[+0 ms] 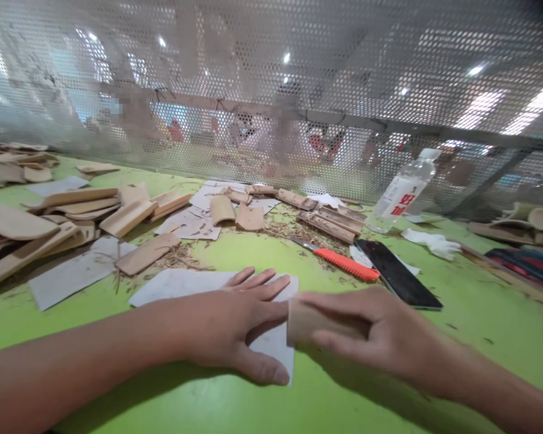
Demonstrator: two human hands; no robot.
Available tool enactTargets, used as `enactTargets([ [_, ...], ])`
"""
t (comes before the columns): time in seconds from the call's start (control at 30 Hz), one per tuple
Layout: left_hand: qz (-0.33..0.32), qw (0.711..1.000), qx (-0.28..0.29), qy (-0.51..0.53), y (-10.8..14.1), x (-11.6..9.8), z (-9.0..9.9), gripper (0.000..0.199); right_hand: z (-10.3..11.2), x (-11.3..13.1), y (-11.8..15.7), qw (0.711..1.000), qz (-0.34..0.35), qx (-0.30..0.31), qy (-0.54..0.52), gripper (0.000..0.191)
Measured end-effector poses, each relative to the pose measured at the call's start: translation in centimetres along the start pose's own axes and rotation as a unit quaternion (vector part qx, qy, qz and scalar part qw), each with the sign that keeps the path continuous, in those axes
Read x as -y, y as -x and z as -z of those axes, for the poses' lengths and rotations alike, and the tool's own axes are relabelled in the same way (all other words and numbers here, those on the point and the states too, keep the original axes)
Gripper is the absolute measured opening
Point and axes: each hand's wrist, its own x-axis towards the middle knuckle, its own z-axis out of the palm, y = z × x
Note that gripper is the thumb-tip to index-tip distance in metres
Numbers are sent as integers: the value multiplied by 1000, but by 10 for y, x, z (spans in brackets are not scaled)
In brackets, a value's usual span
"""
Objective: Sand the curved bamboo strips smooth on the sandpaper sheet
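My left hand (235, 325) lies flat with its fingers spread on a sheet of white paper (172, 286) on the green tabletop (199, 404). In my right hand (375, 328) is a short curved piece of bamboo (301, 325), gripped between thumb and fingers. The bamboo's near end meets the paper's right edge, close to my left fingers. Slight motion blur covers the right hand. Beyond it lie an orange-handled utility knife (348, 264), blade out, and a black phone (396, 274).
Bamboo pieces (72, 211) are heaped at the left, and more bamboo strips (330, 223) lie at the back among shavings. A clear plastic bottle (402, 193) stands at the right back, near a crumpled white glove or tissue (432, 243). Perforated mesh (253, 108) borders the table's far side.
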Motion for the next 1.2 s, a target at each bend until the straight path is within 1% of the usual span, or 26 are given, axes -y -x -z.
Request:
enactTargets([
  [0.03, -5, 1000, -1, 0, -1, 0, 1, 81, 5, -1, -2, 998, -39, -58, -1, 46],
  [0.1, -1, 1000, 1, -4, -2, -1, 3, 80, 14, -2, -4, 979, -108, -175, 7, 54],
  [0.13, 4, 1000, 4, -5, -2, 0, 3, 81, 17, -4, -5, 970, -126, -209, 12, 56],
  [0.17, 7, 1000, 6, -4, -2, 0, 3, 81, 18, -5, -5, 968, -129, -213, 12, 57],
  [0.2, 5, 1000, 3, -1, -2, 1, 2, 81, 18, -6, -5, 974, -117, -194, 9, 56],
  [0.3, -16, 1000, -10, 8, -1, 4, 0, 75, 12, -11, -4, 997, -46, -68, -8, 48],
  [0.33, -20, 1000, -12, 9, 0, 4, 0, 71, 9, -13, -4, 999, -23, -33, -5, 46],
  [0.37, -18, 1000, -11, 8, 1, 4, -1, 67, 5, -15, -4, 1000, -5, -9, 4, 45],
  [0.47, 5, 1000, -2, 10, 1, 3, -1, 65, -4, -17, -4, 999, 31, 18, 33, 42],
  [0.57, 12, 1000, -4, 18, 0, 4, -1, 77, -13, -13, -1, 996, 68, 46, 34, 43],
  [0.63, 6, 1000, -4, 19, 0, 4, -1, 81, -15, -8, 1, 995, 81, 44, 42, 43],
  [0.73, 0, 1000, -2, 14, 0, 4, -1, 76, -14, -2, 5, 994, 82, 21, 71, 39],
  [0.83, 8, 1000, 8, 7, 0, 2, 0, 83, -12, 1, 6, 993, 83, 33, 74, 40],
  [0.93, 5, 1000, 8, 6, 0, 1, 0, 78, -10, 2, 5, 995, 67, 32, 71, 39],
  [1.0, -4, 1000, 1, 13, 1, 1, 0, 76, -8, 3, 4, 996, 39, 49, 56, 42],
  [1.13, -5, 1000, -5, 21, 2, 3, 0, 78, -1, 7, 2, 994, -57, 93, -9, 43],
  [1.2, 10, 1000, 6, 12, 2, 2, 0, 81, 1, 9, 2, 991, -68, 109, -28, 44],
])
